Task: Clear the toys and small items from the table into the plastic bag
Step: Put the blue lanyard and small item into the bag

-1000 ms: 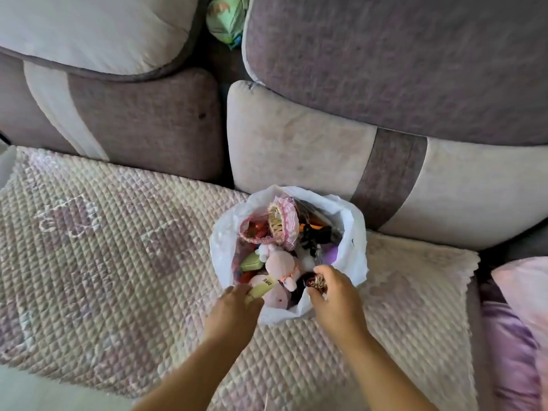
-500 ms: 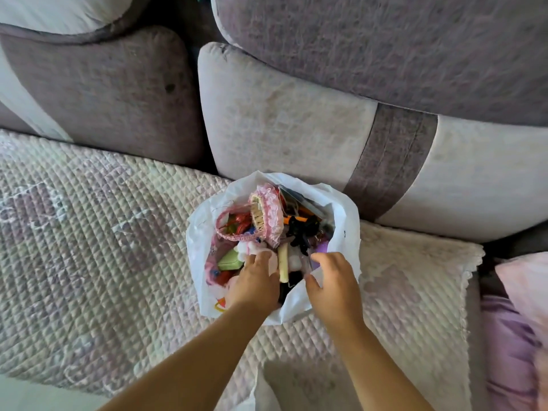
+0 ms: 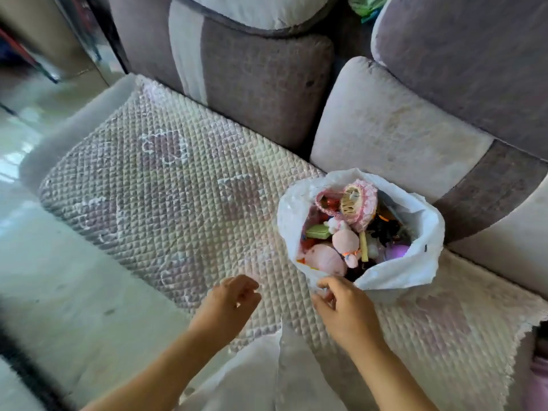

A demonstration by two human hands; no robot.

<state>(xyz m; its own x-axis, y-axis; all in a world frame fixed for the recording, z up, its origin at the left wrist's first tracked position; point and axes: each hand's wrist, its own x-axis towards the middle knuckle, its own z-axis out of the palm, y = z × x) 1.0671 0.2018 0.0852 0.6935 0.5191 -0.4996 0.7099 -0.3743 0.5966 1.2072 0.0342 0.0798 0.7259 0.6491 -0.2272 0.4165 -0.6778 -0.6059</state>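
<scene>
Sofa cushions behind bag

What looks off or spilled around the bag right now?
Nothing spilled. The plastic bag stands open on the quilted sofa cover, toys heaped inside to the rim. One oddity: its near edge sags low where the right hand touches it. The left hand is empty.

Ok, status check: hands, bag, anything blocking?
Left hand loosely curled, holding nothing, over the quilted cover. Right hand pinching near rim of plastic bag. Bag upright, open, full of toys. Nothing blocking.
</scene>
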